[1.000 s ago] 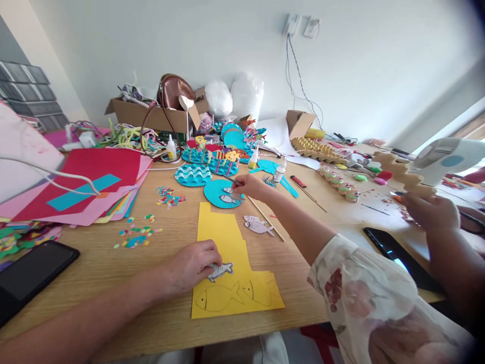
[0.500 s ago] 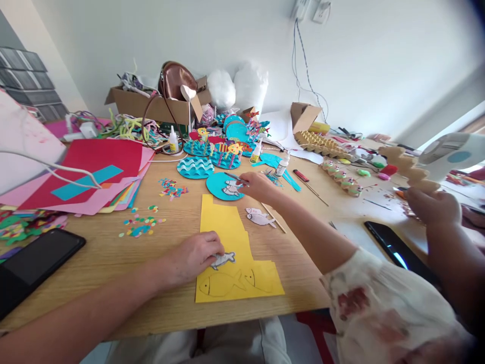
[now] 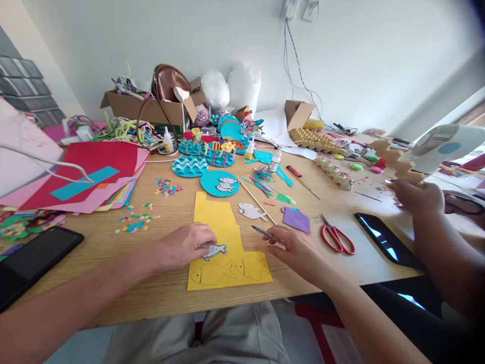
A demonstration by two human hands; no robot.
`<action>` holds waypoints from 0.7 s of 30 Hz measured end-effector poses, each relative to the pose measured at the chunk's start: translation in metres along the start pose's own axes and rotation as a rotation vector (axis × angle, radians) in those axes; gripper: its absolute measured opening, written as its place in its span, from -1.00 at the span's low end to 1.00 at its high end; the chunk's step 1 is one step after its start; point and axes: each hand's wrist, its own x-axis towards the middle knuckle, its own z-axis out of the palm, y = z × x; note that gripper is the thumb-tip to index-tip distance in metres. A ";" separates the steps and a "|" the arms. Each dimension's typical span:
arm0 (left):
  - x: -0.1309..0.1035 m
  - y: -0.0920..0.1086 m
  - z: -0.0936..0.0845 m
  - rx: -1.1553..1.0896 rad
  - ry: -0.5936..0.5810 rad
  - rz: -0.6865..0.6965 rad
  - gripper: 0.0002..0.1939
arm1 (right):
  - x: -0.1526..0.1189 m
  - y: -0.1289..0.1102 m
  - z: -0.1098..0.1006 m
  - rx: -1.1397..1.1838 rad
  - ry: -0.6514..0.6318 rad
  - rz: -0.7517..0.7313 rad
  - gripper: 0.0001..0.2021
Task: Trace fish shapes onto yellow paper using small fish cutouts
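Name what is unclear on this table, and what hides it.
Head view:
Grey fish cutout: one end covered by the left hand; pinched or pressed, unclear.
Black phone at left: end cut off by the picture's left edge.
White bottles: labels too small to read.

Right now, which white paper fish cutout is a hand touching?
The grey-outlined white paper fish on the yellow paper sheet, touched by the left hand; the others lie untouched on the turquoise round disc and the wooden table.
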 end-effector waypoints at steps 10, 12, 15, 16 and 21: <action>-0.019 -0.011 -0.002 -0.019 0.019 0.075 -0.86 | -0.013 -0.002 0.008 0.006 -0.001 -0.061 -0.85; -0.021 -0.012 -0.001 -0.025 0.024 0.094 -0.85 | -0.017 -0.001 0.011 0.020 -0.026 -0.033 -0.85; -0.023 -0.012 0.000 -0.050 0.044 0.106 -0.81 | -0.023 0.002 0.013 0.061 -0.048 -0.031 -0.80; -0.024 -0.012 0.000 -0.061 0.048 0.110 -0.80 | -0.026 0.003 0.014 0.075 -0.054 -0.039 -0.79; -0.028 -0.016 0.000 -0.105 0.047 0.124 -0.78 | -0.034 0.006 0.017 0.103 -0.083 -0.067 -0.75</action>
